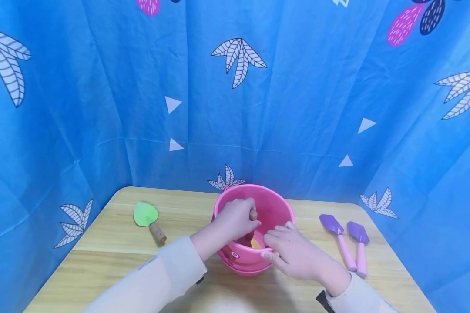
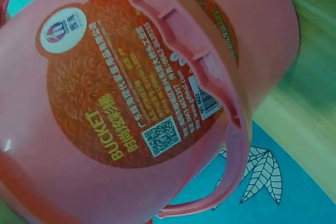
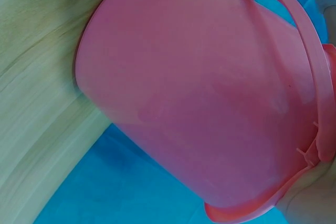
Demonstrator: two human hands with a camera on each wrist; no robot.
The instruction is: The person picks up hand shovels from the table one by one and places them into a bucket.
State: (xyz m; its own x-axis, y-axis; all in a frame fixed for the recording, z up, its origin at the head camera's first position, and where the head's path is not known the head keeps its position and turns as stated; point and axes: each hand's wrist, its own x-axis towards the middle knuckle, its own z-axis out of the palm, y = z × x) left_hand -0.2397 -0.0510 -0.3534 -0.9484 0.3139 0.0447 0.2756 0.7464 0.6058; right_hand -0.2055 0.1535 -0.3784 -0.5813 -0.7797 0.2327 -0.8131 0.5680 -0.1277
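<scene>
A pink bucket (image 1: 272, 195) stands upright on the table, label facing the left wrist camera. My left hand (image 1: 236, 219) reaches over its left rim and grips a wooden handle (image 1: 253, 214) whose end shows above the fingers. Something yellow (image 1: 255, 244) lies lower in the bucket, below that handle; the tool's working end is mostly hidden. At the near right, my right hand (image 1: 293, 252) holds the bucket's rim, fingers inside and thumb outside. In the right wrist view the bucket's side (image 3: 194, 87) and its swung-down pink carrying handle (image 3: 310, 40) fill most of the picture.
On the left of the wooden table (image 1: 102, 261) lies a green toy trowel (image 1: 145, 214) with a wooden handle. Two purple trowels (image 1: 331, 223) with pink handles lie side by side on the right. A blue patterned curtain (image 1: 297, 108) hangs behind the table.
</scene>
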